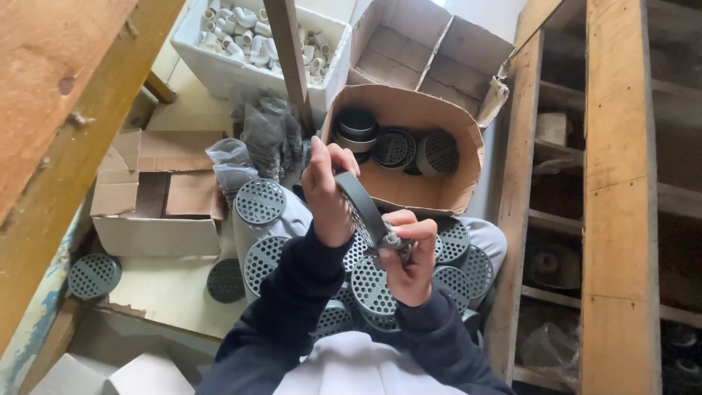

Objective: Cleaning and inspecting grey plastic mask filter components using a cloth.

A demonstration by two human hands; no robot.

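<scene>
One grey perforated strainer disc [363, 208] held edge-on, mid-frame, above the lap. Left hand [327, 192] clamped on its upper rim, thumb and fingers wrapped. Right hand [409, 252] pinching the lower edge, closed around a small metal piece [395, 240]; too small to tell what kind. Both hands closed, nothing wide. Likely step: fitting or fixing that small piece onto the disc rim, part-way, not yet set down. Next move, by judgement: calls for a steady left grip, fine pinch and turn by the right, then a free spot for the disc.

Heaped on the lap just below: more grey perforated discs [373, 289], overlapping, some tilted. Two further discs on the floor [157, 289] at left, apart from the heap. Ahead, open cardboard box [409, 186] with several round strainers [395, 146] inside, near the hands. Behind it, another cardboard box [428, 51], flaps up. Left of that, clear plastic bags [267, 135] of dark parts. Far back, white foam box [219, 69] full of white pipe elbows [241, 33]. Flat empty carton [157, 194] at left. Wooden shelving [618, 197] along the right side, wooden beam [66, 110] at upper left. Dark sleeves [292, 292] on both arms.
</scene>
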